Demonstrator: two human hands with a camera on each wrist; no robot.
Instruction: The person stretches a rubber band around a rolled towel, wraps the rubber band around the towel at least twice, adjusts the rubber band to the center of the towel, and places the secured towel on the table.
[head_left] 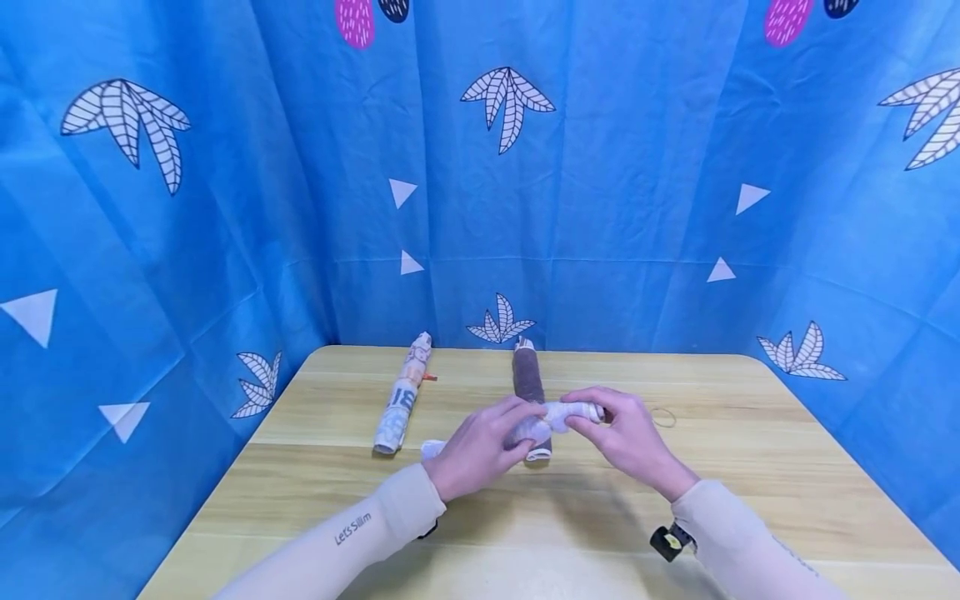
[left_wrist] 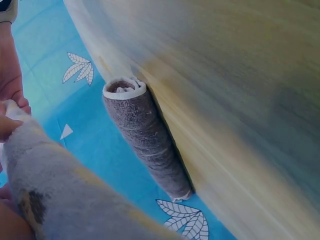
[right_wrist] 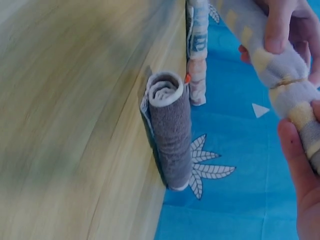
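**Pale roll [right_wrist: 280,65] gripped beside its band [right_wrist: 289,81]**

The roll is pinched between fingers and thumb by the left hand [head_left: 480,448] and right hand [head_left: 621,429]. A dark roll [head_left: 528,377] is laid beneath and beyond them; a printed roll [head_left: 402,402] is placed left of the left hand.

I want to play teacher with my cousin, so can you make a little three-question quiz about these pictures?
1. From the head camera, which lies farther left: the dark roll or the printed roll?
2. True or false: the loose loop on the table is nearer the left hand than the right hand.
3. What squeezes the held roll? A) a clip B) a thin band C) a wide ribbon

Key:
1. The printed roll.
2. False; it is nearer the right hand.
3. B.
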